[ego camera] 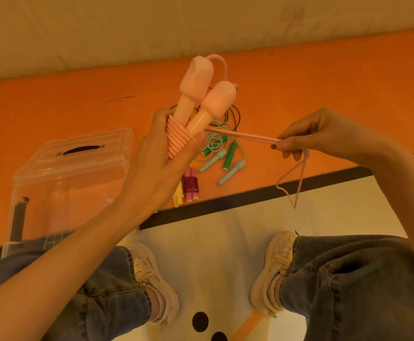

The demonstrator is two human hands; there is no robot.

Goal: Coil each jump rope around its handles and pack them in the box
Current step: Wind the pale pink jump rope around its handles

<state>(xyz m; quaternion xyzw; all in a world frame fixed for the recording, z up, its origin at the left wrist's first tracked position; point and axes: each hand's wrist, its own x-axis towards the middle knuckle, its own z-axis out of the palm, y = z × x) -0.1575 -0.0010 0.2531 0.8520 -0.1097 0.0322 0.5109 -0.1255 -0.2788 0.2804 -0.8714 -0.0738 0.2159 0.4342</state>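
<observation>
Pink rope (244,136) partly coiled: handles (196,104) clasped in left hand (159,173), doubled strand pinched taut by right hand (306,136). Green ropes (222,153) uncoiled on mat; box (70,178) closed.

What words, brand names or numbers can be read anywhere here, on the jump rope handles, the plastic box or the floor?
None can be read.
Pink handles: plain, no print.
Clear box: no label visible.
Green handles, pale blue handles and red bundle: no lettering visible.
Floor mat: only black dots, no words.
</observation>
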